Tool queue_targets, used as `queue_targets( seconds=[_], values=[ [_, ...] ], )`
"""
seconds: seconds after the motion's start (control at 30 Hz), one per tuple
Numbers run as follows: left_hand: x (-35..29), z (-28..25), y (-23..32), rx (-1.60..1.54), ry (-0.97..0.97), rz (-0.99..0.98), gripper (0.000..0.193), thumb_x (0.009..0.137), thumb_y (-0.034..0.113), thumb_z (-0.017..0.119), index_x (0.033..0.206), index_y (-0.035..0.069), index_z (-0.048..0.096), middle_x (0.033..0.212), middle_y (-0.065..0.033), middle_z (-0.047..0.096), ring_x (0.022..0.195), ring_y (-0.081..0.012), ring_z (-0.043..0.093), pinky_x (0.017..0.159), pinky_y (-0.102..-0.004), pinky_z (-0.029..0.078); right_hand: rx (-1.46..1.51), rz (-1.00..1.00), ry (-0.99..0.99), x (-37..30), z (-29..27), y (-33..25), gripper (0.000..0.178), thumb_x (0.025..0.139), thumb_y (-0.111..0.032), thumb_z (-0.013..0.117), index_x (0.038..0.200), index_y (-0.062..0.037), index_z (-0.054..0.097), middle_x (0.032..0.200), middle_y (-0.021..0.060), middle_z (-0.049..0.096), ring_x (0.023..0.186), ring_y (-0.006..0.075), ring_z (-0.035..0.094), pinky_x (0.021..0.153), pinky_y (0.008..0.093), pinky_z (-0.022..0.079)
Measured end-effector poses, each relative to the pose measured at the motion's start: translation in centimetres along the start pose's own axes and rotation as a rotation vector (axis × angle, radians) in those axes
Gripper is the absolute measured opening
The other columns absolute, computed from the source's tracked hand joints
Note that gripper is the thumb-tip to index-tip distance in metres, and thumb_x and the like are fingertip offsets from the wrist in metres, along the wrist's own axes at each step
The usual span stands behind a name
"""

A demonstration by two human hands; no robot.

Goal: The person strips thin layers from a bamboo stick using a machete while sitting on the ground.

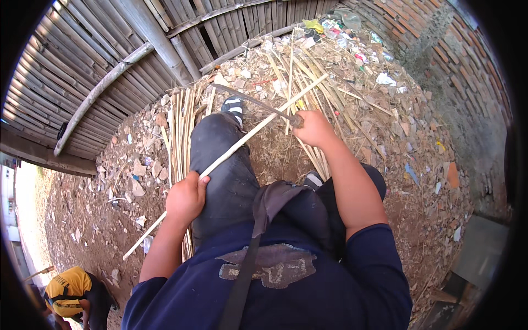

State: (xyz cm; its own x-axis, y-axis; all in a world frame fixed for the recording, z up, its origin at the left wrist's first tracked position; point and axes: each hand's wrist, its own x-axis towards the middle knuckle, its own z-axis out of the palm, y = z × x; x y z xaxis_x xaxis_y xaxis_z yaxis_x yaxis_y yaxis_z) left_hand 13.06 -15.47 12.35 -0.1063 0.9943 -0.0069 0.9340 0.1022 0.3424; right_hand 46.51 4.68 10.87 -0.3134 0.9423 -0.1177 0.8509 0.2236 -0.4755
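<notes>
While the left hand (186,197) grips the pale stick (242,142), slanting from near left to far right, the right hand (315,130) clasps a knife (250,99) across it; shaving seems underway, the next stroke likely needing a steady hold

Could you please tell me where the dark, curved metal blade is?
In the head view, the blade, gripped by the bare right hand, is above centre, extending leftward across the long, pale, slender stick.

Lower left of frame: I make out dark lettering (66,290) on a yellow shirt (78,276), too small for me to read. Bottom centre: a faded, cracked print (286,269) across the dark blue shirt (181,302), illegible from here.
</notes>
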Motion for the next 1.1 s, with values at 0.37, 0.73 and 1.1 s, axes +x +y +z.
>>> queue_targets(
  seconds=[0.37,0.73,1.1],
  values=[
    [0.3,0.2,0.0,-0.037,-0.026,-0.016,0.038,0.104,0.039,0.056,0.087,0.005,0.052,0.067,-0.0242,0.064,0.066,-0.0485,0.064,0.060,-0.0586,0.049,0.116,-0.017,-0.014,1.4,-0.1,1.5,0.026,0.080,-0.025,0.071,0.100,-0.0082,0.074,0.088,0.0192,0.073,0.088,0.0384,0.071,0.080,0.0473,0.056],
    [0.3,0.9,-0.5,-0.035,0.014,0.011,0.038,0.104,0.040,0.056,0.086,0.006,0.053,0.067,-0.0241,0.063,0.066,-0.0492,0.064,0.060,-0.0588,0.049,0.385,0.162,0.186,2.5,1.1,4.7,0.026,0.079,-0.025,0.071,0.095,-0.0038,0.072,0.086,0.0227,0.072,0.085,0.0409,0.070,0.078,0.0490,0.055],
    [0.0,0.7,-0.7,-0.025,0.028,-0.006,0.037,0.104,0.039,0.057,0.088,0.006,0.053,0.068,-0.0242,0.064,0.066,-0.0488,0.064,0.059,-0.0588,0.049,0.267,0.100,0.397,2.8,1.1,6.8,0.021,0.081,-0.021,0.067,0.094,-0.0056,0.072,0.083,0.0214,0.071,0.081,0.0399,0.070,0.075,0.0464,0.055]
  ],
)
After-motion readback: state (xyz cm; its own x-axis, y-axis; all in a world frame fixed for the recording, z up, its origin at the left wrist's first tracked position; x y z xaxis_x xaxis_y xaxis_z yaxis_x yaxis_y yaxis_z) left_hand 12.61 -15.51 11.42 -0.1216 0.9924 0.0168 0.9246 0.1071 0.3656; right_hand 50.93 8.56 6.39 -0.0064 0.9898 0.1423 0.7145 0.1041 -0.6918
